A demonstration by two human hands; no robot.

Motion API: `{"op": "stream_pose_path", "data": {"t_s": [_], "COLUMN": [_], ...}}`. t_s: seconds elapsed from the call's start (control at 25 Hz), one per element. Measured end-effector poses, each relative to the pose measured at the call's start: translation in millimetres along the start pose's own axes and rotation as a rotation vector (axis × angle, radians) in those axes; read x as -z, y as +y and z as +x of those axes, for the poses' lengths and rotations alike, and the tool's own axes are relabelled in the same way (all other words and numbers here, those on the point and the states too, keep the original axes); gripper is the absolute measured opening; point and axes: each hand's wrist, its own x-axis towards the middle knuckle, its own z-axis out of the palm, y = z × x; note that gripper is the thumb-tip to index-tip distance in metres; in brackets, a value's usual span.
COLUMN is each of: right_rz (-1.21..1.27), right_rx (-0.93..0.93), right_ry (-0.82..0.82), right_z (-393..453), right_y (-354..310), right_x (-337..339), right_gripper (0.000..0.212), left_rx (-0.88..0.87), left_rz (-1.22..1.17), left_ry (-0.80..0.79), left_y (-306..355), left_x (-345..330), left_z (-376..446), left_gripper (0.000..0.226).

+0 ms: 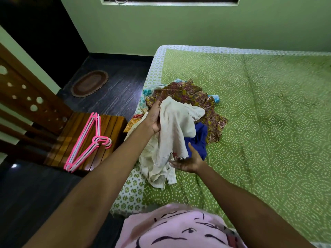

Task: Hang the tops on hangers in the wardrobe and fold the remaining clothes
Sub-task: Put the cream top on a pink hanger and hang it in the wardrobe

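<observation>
Your left hand (155,119) grips the cream top (176,126) above the clothes pile (195,101) on the bed (268,113); right hand (188,162) open under its hem. Risk: dragging neighbouring clothes off the bed edge. Hangers (86,142) sit left, apart.

Green bedsheet (268,122) with white dotted swirls, on it cream ribbed top (176,126), blue garment (198,140), mustard-maroon floral cloth (193,97), beside it pink hangers (87,142)
</observation>
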Motion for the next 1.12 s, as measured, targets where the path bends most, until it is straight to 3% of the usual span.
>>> {"op": "stream_pose_path", "data": {"t_s": [0.16,0.24,0.32,0.4,0.52,0.6,0.68,0.76,0.84,0.92,1.0,1.12], "right_rz": [0.107,0.024,-0.007,-0.064,-0.196,-0.208,-0.231,-0.180,0.008,0.139,0.122,0.073], "right_rx": [0.285,0.317,0.271,0.130,0.003,0.014,0.059,0.108,0.134,0.075,0.032,0.103], "right_ry": [-0.238,-0.210,-0.162,-0.130,-0.096,-0.091,-0.089,-0.042,0.046,0.117,0.069,-0.025], "right_z": [-20,-23,-22,-15,-6,-1,-3,-5,3,10,9,-3], "right_y": [-9,-12,2,32,68,73,70,64,57,51,50,46], "right_x": [-42,-45,-32,-14,1,2,0,4,16,21,19,18], "right_gripper": [0.021,0.022,0.021,0.023,0.022,0.022,0.019,0.017,0.044,0.068,0.079,0.052], "left_rx": [-0.124,-0.080,0.110,0.346,0.477,0.459,0.362,0.276,0.241,0.270,0.269,0.223], "left_rz": [-0.281,-0.212,-0.028,0.081,0.024,-0.003,-0.003,-0.057,-0.136,-0.197,-0.292,-0.242], "left_ry": [0.129,0.257,0.390,0.389,0.334,0.365,0.514,0.624,0.601,0.471,0.302,0.118], "left_y": [-8,-30,-72,-118,-156,-165,-166,-164,-161,-152,-142,-124], "left_x": [35,68,102,125,109,89,79,77,78,79,86,85], "left_z": [-9,-17,-26,-34,-49,-51,-48,-45,-48,-56,-63,-68], "left_gripper": [0.076,0.067,0.065,0.086,0.059,0.040,0.019,0.015,0.007,0.020,0.042,0.058]}}
